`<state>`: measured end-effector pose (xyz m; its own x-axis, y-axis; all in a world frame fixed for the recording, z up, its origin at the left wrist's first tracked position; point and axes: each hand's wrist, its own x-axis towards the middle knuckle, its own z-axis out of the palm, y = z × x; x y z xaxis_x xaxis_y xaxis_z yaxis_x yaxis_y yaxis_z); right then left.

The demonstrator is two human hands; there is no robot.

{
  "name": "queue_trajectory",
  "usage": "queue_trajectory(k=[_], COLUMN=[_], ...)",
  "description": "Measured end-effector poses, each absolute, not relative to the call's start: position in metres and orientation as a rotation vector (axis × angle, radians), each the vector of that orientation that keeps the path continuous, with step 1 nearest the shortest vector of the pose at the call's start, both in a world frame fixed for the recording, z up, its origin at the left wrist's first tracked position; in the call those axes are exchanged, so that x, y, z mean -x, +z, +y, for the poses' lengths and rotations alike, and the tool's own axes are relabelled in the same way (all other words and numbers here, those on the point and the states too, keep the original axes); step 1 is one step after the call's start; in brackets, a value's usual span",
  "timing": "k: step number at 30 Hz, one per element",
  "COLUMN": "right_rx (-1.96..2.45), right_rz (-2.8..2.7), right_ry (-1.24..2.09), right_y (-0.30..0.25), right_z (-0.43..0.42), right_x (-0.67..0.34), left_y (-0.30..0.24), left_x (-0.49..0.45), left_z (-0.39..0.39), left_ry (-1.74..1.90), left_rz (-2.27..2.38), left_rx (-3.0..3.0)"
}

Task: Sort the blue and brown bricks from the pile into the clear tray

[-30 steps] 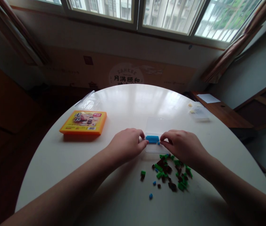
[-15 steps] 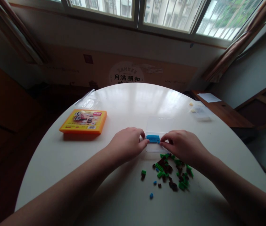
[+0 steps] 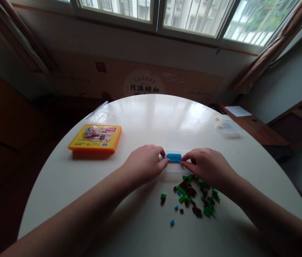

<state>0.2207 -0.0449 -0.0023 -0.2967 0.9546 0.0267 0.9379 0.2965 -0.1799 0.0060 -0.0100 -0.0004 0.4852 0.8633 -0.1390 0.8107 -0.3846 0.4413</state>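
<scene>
A studded blue building-block plate (image 3: 174,157) lies over an open clear plastic case (image 3: 177,170) in the middle of the table. At its left end my left hand (image 3: 148,160) is closed, thumb and forefinger gripping the edge. My right hand (image 3: 207,162) pinches the front right corner of the same plate; whether a separate small blue brick is under those fingertips cannot be made out. Just in front of the case spreads a pile of green and brown building bricks (image 3: 190,191). A green brick (image 3: 163,196) and a small blue brick (image 3: 172,222) lie apart from it.
An orange-yellow board game box (image 3: 96,138) sits at the left of the white round table (image 3: 68,203), with a clear plastic lid (image 3: 100,114) behind it. Toward the right edge is a clear container (image 3: 228,129) with yellowish bits beside it. A wooden desk (image 3: 263,132) stands beyond.
A small blue brick that stuck out by my right fingertips now no longer shows apart from the plate's front right corner. My right fingers have shifted slightly left; my left hand is nearly still.
</scene>
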Motion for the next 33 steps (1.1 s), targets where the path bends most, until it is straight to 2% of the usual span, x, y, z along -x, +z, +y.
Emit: queue_trajectory(k=[33], right_rx=[1.795], right_rz=[-2.401], right_ry=[0.143], right_y=[-0.0043], right_z=[-0.0451], right_x=[-0.2169], left_y=[-0.0013], left_x=[-0.0055], left_z=[-0.009], left_ry=[0.152], left_rz=[1.384], left_rx=[-2.296])
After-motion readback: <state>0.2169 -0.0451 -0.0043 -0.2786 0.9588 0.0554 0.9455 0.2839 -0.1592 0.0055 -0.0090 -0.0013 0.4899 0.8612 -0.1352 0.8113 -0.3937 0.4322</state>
